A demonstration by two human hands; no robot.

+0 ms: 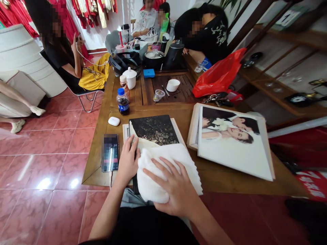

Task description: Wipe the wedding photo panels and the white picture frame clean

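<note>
Two hands [158, 178] work close together on a white cloth [163, 177] at the edge of a wooden tabletop [212, 178]: the right hand [175, 190] lies spread flat on it, while the left hand [127, 158] curls at its edge, any grip unclear. The cloth covers the lower part of a dark, gold-flecked album [153, 130], leaving the upper cover bare. A large wedding portrait panel [230, 143] lies to the right, apart from the cloth. A smartphone [111, 153] sits just left of the album; a cola bottle [123, 102] and tea tray [173, 90] stand beyond. Seated people [61, 58] occupy the upper left.
</note>
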